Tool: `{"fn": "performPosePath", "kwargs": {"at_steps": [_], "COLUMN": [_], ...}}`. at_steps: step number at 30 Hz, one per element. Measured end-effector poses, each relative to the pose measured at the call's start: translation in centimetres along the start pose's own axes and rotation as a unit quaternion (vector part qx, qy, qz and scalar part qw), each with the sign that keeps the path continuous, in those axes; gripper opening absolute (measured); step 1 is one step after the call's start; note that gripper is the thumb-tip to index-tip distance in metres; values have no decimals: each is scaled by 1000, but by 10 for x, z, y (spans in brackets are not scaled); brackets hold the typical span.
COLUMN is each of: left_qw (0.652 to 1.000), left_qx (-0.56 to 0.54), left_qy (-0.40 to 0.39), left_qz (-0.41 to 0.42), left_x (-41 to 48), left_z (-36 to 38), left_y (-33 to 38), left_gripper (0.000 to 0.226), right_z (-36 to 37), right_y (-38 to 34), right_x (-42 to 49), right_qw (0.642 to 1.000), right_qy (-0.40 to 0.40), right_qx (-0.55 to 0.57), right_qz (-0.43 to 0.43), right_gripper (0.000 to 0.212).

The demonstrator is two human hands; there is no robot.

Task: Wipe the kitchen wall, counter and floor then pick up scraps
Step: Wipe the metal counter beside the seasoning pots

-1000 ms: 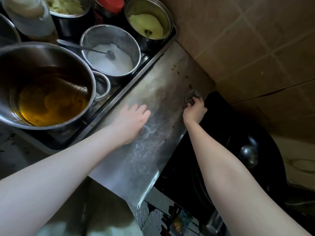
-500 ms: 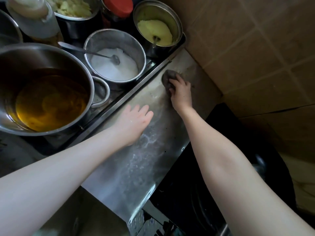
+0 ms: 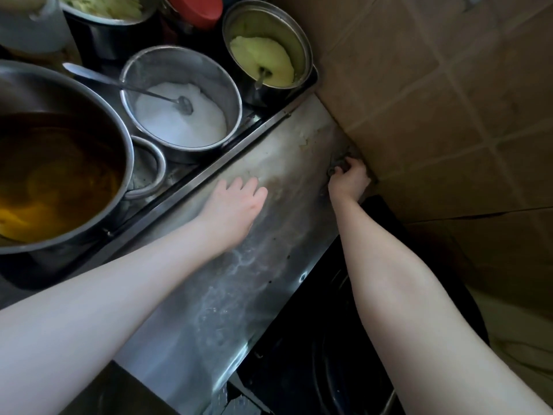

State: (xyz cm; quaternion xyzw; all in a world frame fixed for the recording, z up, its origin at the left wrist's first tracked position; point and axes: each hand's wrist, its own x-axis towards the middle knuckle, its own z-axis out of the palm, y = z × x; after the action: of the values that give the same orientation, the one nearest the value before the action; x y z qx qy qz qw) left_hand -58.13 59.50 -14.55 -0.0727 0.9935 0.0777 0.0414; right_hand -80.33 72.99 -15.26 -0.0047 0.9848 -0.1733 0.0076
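A stained steel counter strip [image 3: 227, 289] runs diagonally from the near edge up to the tiled wall [image 3: 443, 94]. My right hand [image 3: 350, 179] grips a small dark grey scrubbing pad [image 3: 338, 164] and presses it on the counter right where it meets the wall. Most of the pad is hidden under my fingers. My left hand [image 3: 236, 209] lies flat on the counter with fingers straight, close to the tray's rim. White smears and dark specks show on the steel.
A steel tray [image 3: 239, 139] to the left holds a big pot of amber oil [image 3: 54, 175], a pot of white powder with a spoon [image 3: 179, 115], a pot of yellow paste [image 3: 263, 58] and a red-lidded jar [image 3: 194, 7]. A black wok [image 3: 344, 339] sits lower right.
My right hand has slid the pad from beside the tray's rim to the right, into the corner against the wall. My left hand has stayed flat on the counter.
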Motion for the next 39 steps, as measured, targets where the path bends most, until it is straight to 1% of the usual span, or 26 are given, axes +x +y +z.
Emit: {"fn": "performPosePath", "kwargs": {"at_steps": [1, 3, 8, 11, 13, 15, 16, 19, 22, 24, 27, 30, 32, 34, 36, 39], "left_qw": [1000, 1000, 999, 999, 999, 999, 999, 999, 998, 998, 998, 997, 996, 996, 997, 997], "left_qx": [-5, -11, -29, -30, -31, -36, -39, -45, -58, -62, -68, -74, -84, -84, -76, -78], "left_qy": [2, 8, 6, -3, -8, -7, -4, 14, 16, 15, 14, 11, 10, 9, 10, 18], "left_qz": [-4, -9, -14, -23, -23, -20, -17, -8, -6, -6, -6, 1, -1, -3, 0, 11], "left_x": [1, 0, -4, -5, -7, -9, -9, -10, -12, -14, -14, -11, -10, -9, -7, -3], "left_z": [0, 1, 2, 2, 1, 0, 0, 1, 4, 8, 13, 16, 18, 20, 21, 19], "left_y": [-1, -3, -8, -12, -14, -14, -14, -13, -13, -14, -18, -21, -21, -21, -21, -23], "left_gripper": [35, 37, 37, 38, 37, 34, 32, 29, 38, 43, 40, 35, 33, 26, 22, 22], "right_z": [2, 8, 34, 39, 36, 30, 26, 16, 13, 16, 24, 27, 28, 28, 28, 24], "right_y": [-10, -33, -82, -75, -59, -42, -34, -19, -25, -39, -62, -69, -63, -53, -42, -28], "right_x": [5, 11, -5, -24, -29, -27, -24, -8, 11, 21, 33, 38, 28, 15, 4, -5], "right_qw": [1000, 998, 973, 960, 953, 955, 960, 982, 996, 998, 997, 994, 987, 978, 973, 969], "right_qy": [-2, -17, -60, -64, -86, -92, -84, -36, -8, -7, -24, -30, -31, -35, -40, -58], "right_qx": [6, 13, 10, 13, -2, -12, -12, -6, 18, 20, 26, 6, -9, -13, -7, -5], "right_qz": [-9, -55, -221, -272, -290, -282, -265, -185, -86, -65, -74, -106, -156, -206, -228, -242], "right_gripper": [36, 36, 36, 35, 35, 35, 34, 34, 35, 35, 36, 36, 35, 37, 37, 37]}}
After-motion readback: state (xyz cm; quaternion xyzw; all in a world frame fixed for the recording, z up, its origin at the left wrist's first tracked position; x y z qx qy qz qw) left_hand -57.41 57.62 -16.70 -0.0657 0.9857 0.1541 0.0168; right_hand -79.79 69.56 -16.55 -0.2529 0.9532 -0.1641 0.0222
